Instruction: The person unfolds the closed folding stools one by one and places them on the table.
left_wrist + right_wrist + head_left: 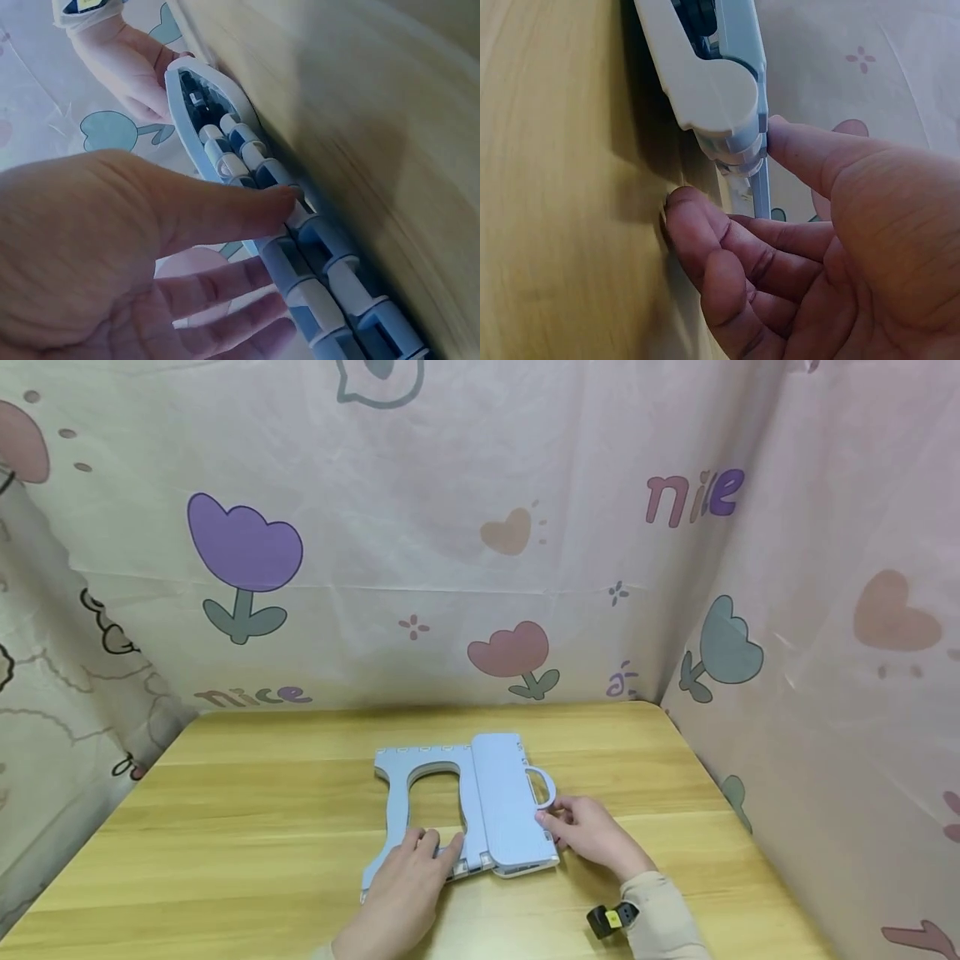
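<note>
A light blue plastic folding stool (510,806), folded flat, lies on the table with a leg frame (397,814) spread out to the left. Its curved carry handle (552,787) sticks out from the right edge. My left hand (408,885) rests on the near side of the leg frame; in the left wrist view the thumb touches the row of hinge knuckles (319,300), with the other fingers extended behind. Just below the handle, my right hand (596,837) pinches the stool's right edge, thumb on top and curled fingers (697,232) beneath.
The stool lies on a wood-grain table (247,827). A printed curtain (375,543) hangs behind the table and along both sides. A black and yellow device (611,918) is strapped to my right wrist.
</note>
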Demonstrator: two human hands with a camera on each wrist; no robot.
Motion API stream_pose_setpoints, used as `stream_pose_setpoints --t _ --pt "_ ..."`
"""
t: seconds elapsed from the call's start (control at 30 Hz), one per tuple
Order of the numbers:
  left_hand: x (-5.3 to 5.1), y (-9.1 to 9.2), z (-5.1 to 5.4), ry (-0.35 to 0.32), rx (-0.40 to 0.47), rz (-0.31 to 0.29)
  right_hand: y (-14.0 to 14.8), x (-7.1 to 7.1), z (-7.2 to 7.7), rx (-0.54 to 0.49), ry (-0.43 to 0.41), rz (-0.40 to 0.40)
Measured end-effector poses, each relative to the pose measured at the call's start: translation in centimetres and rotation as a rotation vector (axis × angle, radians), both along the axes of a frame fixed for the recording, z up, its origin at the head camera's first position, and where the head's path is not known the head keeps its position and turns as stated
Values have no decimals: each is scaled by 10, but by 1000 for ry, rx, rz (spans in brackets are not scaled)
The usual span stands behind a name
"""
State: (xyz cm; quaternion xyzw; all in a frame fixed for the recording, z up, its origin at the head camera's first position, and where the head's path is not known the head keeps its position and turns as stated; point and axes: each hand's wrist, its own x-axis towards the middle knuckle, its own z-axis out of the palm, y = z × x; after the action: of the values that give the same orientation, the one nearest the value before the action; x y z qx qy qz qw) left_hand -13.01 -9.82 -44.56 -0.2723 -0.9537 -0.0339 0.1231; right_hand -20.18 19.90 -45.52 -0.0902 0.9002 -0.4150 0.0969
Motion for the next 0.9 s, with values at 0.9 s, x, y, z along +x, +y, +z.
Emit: stream_pose_setpoints --t 0.9 --pt "5 5 6 -5 68 -61 8 -3 11 -132 -5 -63"
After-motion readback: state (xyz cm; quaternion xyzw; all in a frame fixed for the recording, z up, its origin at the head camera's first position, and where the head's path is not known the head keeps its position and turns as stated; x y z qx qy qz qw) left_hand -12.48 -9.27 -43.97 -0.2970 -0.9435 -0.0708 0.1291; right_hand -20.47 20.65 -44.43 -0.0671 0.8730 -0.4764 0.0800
